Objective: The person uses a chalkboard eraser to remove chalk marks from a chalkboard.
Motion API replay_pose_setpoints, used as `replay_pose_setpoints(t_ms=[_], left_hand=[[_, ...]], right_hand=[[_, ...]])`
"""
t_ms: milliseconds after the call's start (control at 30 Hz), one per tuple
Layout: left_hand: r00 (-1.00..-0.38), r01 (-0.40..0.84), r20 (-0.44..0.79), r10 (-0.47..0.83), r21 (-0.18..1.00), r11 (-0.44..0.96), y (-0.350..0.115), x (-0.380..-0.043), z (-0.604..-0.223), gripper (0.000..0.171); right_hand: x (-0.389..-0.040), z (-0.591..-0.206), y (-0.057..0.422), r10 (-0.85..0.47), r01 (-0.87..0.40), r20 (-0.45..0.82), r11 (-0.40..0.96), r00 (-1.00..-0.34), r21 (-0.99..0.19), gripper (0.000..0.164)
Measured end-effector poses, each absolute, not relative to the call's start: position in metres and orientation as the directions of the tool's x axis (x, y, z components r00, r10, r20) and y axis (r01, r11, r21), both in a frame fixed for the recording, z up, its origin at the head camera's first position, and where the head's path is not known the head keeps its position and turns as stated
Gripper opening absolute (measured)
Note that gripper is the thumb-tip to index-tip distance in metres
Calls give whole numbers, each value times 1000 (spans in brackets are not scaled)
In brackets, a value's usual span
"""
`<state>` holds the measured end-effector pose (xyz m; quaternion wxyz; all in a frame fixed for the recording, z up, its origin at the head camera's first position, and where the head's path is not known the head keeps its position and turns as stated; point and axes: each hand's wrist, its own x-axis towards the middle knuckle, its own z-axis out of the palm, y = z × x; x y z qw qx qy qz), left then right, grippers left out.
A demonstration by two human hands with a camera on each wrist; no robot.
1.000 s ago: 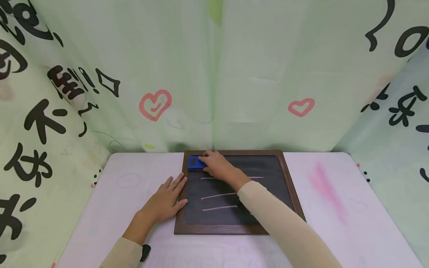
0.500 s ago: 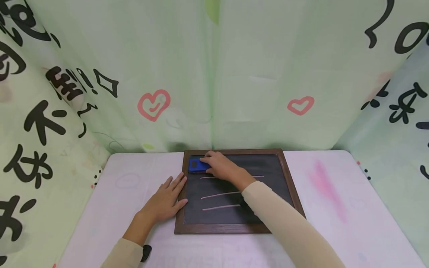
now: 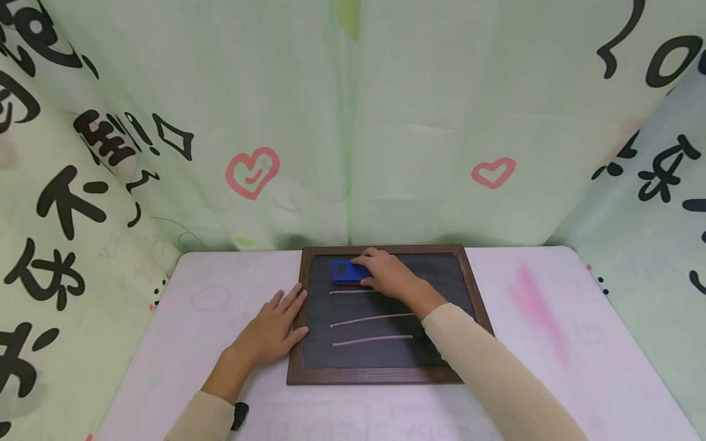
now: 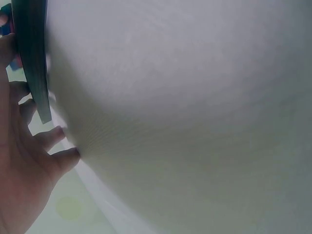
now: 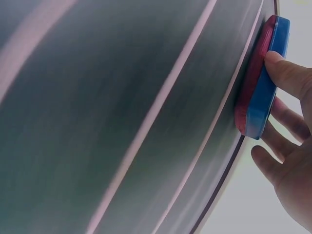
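Though hard-cornered — blue eraser [image 3: 342, 273] in pinching right grip [image 3: 389, 274], splayed left grip [image 3: 273, 335] against grained brown frame [image 3: 375, 376].

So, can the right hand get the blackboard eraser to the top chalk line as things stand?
Likely yes: the right hand holds the blackboard eraser just beyond the top chalk line, with only a bare strip of blackboard showing between them.

Bench [image 3: 601, 392]: pale, pink smear [image 3: 537, 306] at right
Curtain [image 3: 413, 153]: green, behind bench
Hearts [image 3: 254, 176]: 2, above bench's far edge
Lettering [image 3: 65, 202]: black, both sides of bench
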<state>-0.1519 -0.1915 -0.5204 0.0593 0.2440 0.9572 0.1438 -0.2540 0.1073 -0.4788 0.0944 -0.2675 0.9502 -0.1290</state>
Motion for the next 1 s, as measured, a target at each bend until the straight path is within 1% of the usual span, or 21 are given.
replay_pose_setpoints(t_ms=[433, 633, 800, 1000], left_hand=[[-876, 455, -23, 482, 296, 840, -193, -151, -523, 73], [-876, 457, -20, 482, 287, 842, -193, -152, -524, 74], [-876, 451, -35, 481, 293, 843, -192, -153, -524, 75], [-878, 443, -49, 477, 299, 845, -193, -153, -523, 75]], right_hand=[[-251, -479, 171, -458, -408, -78, 847, -886, -340, 54], [-250, -481, 204, -408, -368, -68, 873, -910, -321, 55], [-249, -483, 231, -395, -367, -25, 874, -918, -319, 55], [-244, -482, 250, -370, -356, 11, 883, -929, -306, 54]])
